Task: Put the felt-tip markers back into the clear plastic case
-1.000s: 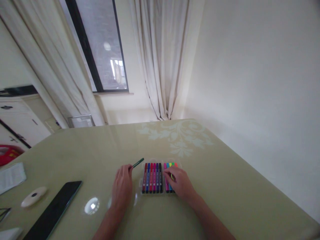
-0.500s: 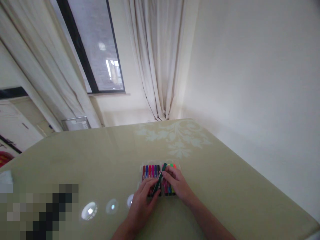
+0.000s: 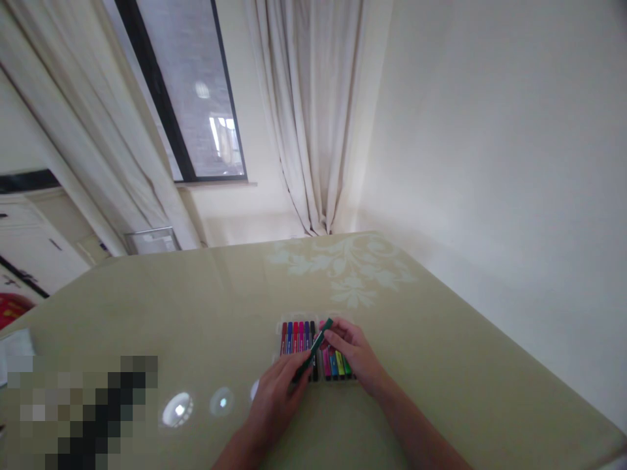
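Observation:
A dark green marker point(image 3: 317, 344) is held at a slant above an open clear case point(image 3: 278, 328) of coloured markers. My left hand point(image 3: 280, 390) is closed on the marker's lower end. At its upper end, the fingers and thumb of my right hand point(image 3: 356, 352) pinch it. Behind my left hand, red, blue, pink and black markers point(image 3: 296, 334) stand side by side in the case's left half. Pink, blue, yellow and green markers point(image 3: 337, 367) fill part of the right half, where my right hand covers the upper ends.
The greenish glass-like tabletop point(image 3: 147, 307) carries a pale floral pattern point(image 3: 353, 261) and bright light reflections. A pixelated dark shape point(image 3: 98, 418) lies at the lower left, near a pale sheet point(image 3: 17, 352). A wall point(image 3: 514, 196) borders the table's right side; curtains point(image 3: 313, 117) hang behind.
The green marker tilts further over, its upper end shifted slightly right with my right hand. More of the markers in the right half show below that hand. The whole view has shifted slightly.

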Demonstrator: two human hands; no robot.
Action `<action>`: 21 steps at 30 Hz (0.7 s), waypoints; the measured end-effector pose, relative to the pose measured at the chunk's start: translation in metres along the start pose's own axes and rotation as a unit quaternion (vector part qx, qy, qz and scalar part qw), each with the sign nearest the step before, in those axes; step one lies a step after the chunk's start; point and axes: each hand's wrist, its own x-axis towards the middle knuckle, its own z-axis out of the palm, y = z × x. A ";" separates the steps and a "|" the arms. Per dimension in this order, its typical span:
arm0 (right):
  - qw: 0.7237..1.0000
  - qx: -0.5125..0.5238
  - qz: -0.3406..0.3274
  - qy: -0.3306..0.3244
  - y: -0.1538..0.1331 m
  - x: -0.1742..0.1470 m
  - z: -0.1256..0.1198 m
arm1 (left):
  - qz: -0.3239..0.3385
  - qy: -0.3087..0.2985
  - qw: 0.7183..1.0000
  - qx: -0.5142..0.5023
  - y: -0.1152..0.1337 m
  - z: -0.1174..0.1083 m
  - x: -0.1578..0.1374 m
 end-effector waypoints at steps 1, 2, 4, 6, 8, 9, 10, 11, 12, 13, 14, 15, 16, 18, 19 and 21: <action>1.000 0.000 0.001 0.000 0.000 0.000 -0.001 | 0.004 -0.003 1.000 -0.001 0.000 0.000 0.000; 1.000 0.002 0.001 -0.001 0.000 0.000 -0.001 | 0.007 -0.007 1.000 -0.002 0.000 0.000 -0.001; 1.000 0.011 0.001 -0.004 0.001 0.000 -0.002 | 0.009 -0.013 1.000 -0.001 -0.001 0.000 -0.002; 1.000 0.017 -0.002 -0.005 0.002 0.000 -0.002 | 0.005 -0.021 1.000 0.001 -0.003 0.001 -0.003; 1.000 0.015 -0.005 -0.006 0.003 0.000 -0.001 | -0.001 -0.027 1.000 0.004 -0.004 0.002 -0.003; 1.000 0.012 -0.007 -0.006 0.003 0.000 -0.001 | -0.003 -0.029 1.000 0.007 -0.004 0.002 -0.003; 1.000 0.006 -0.010 -0.003 0.002 0.001 -0.002 | -0.004 -0.029 1.000 0.011 -0.005 0.002 -0.002; 1.000 -0.001 -0.013 0.005 0.000 0.002 -0.003 | -0.003 -0.031 0.999 0.018 -0.004 0.002 -0.001; 1.000 -0.008 -0.018 0.019 -0.002 0.003 -0.006 | 0.002 -0.037 0.999 0.027 -0.003 0.001 0.000; 0.999 -0.016 -0.023 0.040 -0.005 0.004 -0.011 | 0.011 -0.050 0.998 0.040 -0.002 0.000 0.002; 0.997 -0.025 -0.030 0.066 -0.008 0.005 -0.018 | 0.022 -0.072 0.996 0.056 -0.001 -0.001 0.003; 0.994 -0.036 -0.035 0.097 -0.010 0.007 -0.026 | 0.034 -0.096 0.992 0.075 -0.001 -0.003 0.004; 0.990 -0.053 -0.039 0.124 -0.012 0.008 -0.035 | 0.044 -0.121 0.987 0.095 0.000 -0.004 0.006; 0.982 -0.101 -0.031 0.156 -0.014 0.010 -0.052 | 0.049 -0.153 0.978 0.131 -0.001 -0.005 0.007; 0.978 -0.122 -0.020 0.166 -0.014 0.011 -0.059 | 0.046 -0.157 0.976 0.144 -0.003 -0.005 0.007; 0.972 -0.160 -0.001 0.174 -0.010 0.012 -0.069 | 0.036 -0.151 0.975 0.158 -0.008 -0.005 0.006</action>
